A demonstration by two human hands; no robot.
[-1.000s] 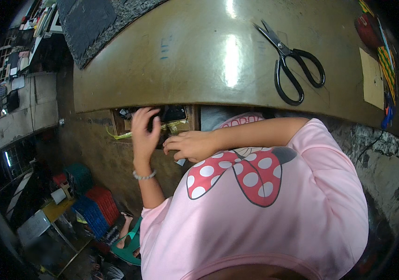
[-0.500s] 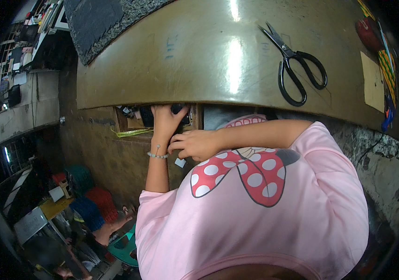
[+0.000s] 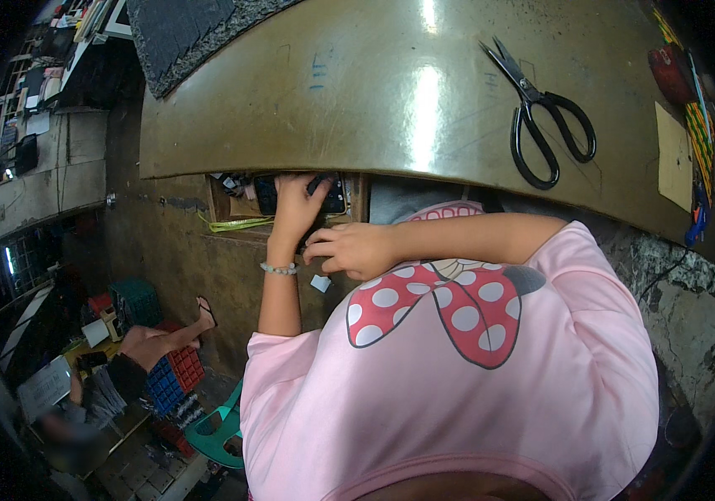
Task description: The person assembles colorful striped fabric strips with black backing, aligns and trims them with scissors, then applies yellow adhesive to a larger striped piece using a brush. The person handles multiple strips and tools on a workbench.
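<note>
My left hand [image 3: 295, 198], a beaded bracelet [image 3: 279, 268] on its wrist, reaches into the drawer [image 3: 359, 200] under the table's near edge. Its thumb and fingers are closed round a small dark thing [image 3: 316, 183] that I cannot make out. Beneath the hand lies a flat black phone-like slab [image 3: 337, 200], partly covered. A yellow-green strap [image 3: 239, 225] hangs along the drawer's front left. My right hand [image 3: 356, 250] rests by the left wrist, just in front of the drawer, fingers loosely bent and apart, with no held thing visible.
Black-handled scissors [image 3: 534, 117] lie on the brown table [image 3: 374, 108]. A dark stone slab [image 3: 190, 42] sits at its far left, a wooden piece [image 3: 674, 159] at the right. At lower left are a green plastic chair [image 3: 217, 434] and a seated person's leg [image 3: 174, 338].
My left hand has drawn slightly back from under the table edge, and more of the black slab shows. My right hand stays about where it was. The seated person's leg has moved.
</note>
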